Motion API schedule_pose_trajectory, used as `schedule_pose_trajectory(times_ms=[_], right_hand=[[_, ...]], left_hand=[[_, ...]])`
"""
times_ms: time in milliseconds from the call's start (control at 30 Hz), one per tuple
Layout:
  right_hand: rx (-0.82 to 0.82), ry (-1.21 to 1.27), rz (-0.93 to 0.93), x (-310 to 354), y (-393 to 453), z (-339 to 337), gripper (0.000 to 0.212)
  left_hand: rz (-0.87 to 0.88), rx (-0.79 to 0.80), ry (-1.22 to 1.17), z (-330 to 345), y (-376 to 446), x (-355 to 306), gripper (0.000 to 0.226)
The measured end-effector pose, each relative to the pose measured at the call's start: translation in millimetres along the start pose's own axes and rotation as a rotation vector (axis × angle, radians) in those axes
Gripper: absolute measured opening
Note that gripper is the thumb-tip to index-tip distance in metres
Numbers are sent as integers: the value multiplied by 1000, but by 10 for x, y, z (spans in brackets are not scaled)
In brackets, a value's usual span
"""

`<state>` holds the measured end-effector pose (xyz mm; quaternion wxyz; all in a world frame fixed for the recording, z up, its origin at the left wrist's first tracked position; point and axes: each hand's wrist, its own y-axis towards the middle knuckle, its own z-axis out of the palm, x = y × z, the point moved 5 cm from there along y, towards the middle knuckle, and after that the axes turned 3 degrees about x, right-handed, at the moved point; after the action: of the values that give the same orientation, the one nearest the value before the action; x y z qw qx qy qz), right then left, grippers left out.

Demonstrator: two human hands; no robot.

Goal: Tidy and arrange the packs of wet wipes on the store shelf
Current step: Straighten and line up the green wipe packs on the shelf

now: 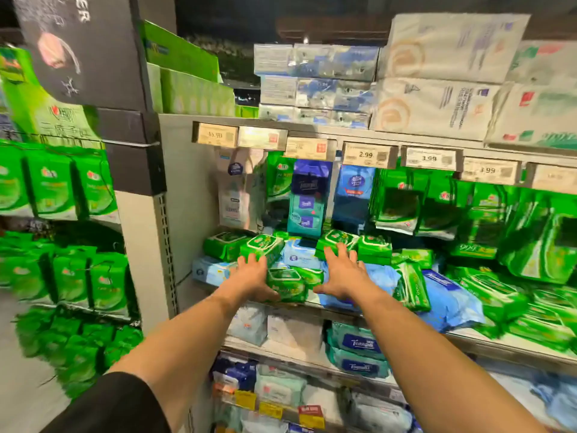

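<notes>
Both arms reach into the middle shelf [312, 304], where the wet-wipe packs lie in a loose heap. The left hand [253, 276] rests against the left side of a small green pack [288, 284] at the shelf's front edge, thumb low beside it and fingers [249, 260] spread toward another green pack [265, 245] just behind. The right hand [343, 273] is flat and open, fingers straight, touching a green pack [335, 240] further back, its palm over a crumpled blue pack [377, 276]. Neither hand looks closed round anything; motion blur makes the left thumb's contact hard to confirm.

The step in hand looks like gathering the scattered green packs between the two palms and squaring them into a row. To do it well:

- Keep both palms upright and facing each other, so the packs slide together rather than tip.
- Mind the front pack: it sits at the lip and could drop if pushed outward, so press inward and back.
- The packs are soft and slick; a firm, even squeeze will hold them better than fingertip pokes.
- Sort by kind first. The pale blue pack [299, 253] between the green ones should probably go with the other blue ones, not be buried.
- The green packs tilted further right [412, 285] still want standing or stacking flat, labels forward.
</notes>
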<state>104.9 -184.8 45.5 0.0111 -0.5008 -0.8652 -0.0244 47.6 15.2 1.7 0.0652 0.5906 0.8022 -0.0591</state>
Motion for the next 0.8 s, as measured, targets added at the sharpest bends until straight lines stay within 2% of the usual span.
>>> schedule_pose_trajectory(times_ms=[133, 300, 533, 700, 800], right_hand=[[1, -14, 90, -63, 163, -80, 112], [22, 18, 159, -333, 388, -119, 109], [86, 82, 176, -462, 546, -129, 98], [190, 111, 140, -425, 604, -60, 93], [204, 101, 140, -380, 622, -25, 89]], left_hand=[[51, 44, -17, 66, 149, -126, 133], [151, 110, -29, 131, 313, -353, 140], [158, 174, 21, 271, 464, -439, 134], [98, 230, 51, 334, 475, -372, 109], [101, 219, -13, 355, 492, -365, 95]])
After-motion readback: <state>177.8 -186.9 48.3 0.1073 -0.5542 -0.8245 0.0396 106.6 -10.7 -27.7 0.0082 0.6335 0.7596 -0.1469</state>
